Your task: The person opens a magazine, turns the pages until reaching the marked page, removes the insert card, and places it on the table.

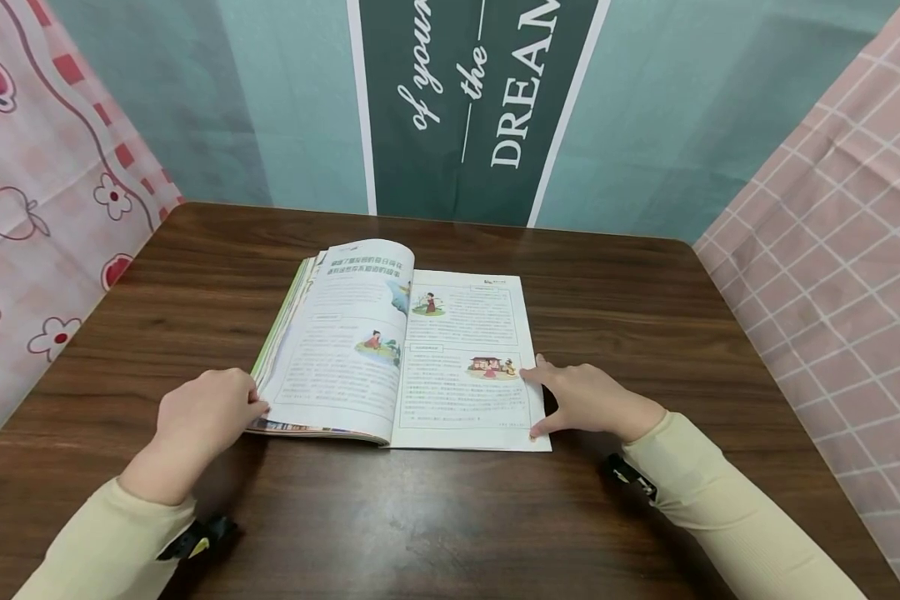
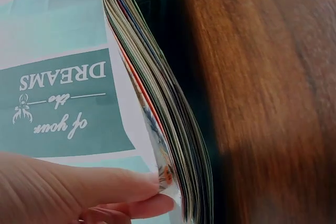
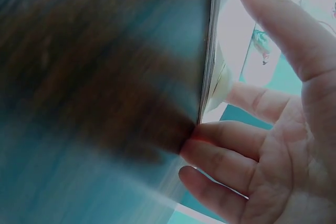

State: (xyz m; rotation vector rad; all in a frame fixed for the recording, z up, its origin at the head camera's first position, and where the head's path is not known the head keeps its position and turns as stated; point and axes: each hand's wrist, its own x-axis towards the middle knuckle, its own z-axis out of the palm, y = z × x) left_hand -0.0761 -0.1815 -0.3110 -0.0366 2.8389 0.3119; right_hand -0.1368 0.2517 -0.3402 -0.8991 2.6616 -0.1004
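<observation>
An open illustrated book (image 1: 345, 350) lies on the wooden table, thick with pages on its left side and nearly flat on its right. At the lower left corner my left hand (image 1: 206, 408) pinches the page edges between thumb and fingers. The left wrist view shows the thumb (image 2: 131, 182) against the outer corner of the layered pages (image 2: 157, 93). My right hand (image 1: 588, 400) rests at the right page's outer edge, thumb and fingers spread apart. In the right wrist view, fingertips (image 3: 197, 150) touch the book's edge (image 3: 209, 66) while the thumb lies over the page.
The brown table (image 1: 450, 517) extends around the book. Behind it hangs a teal cloth (image 1: 292, 100) with a dark lettered panel (image 1: 457, 183). A fruit-patterned cloth (image 1: 37, 242) hangs at the left, a pink checked one (image 1: 855, 208) at the right. Dark straps (image 1: 198, 537) circle both wrists.
</observation>
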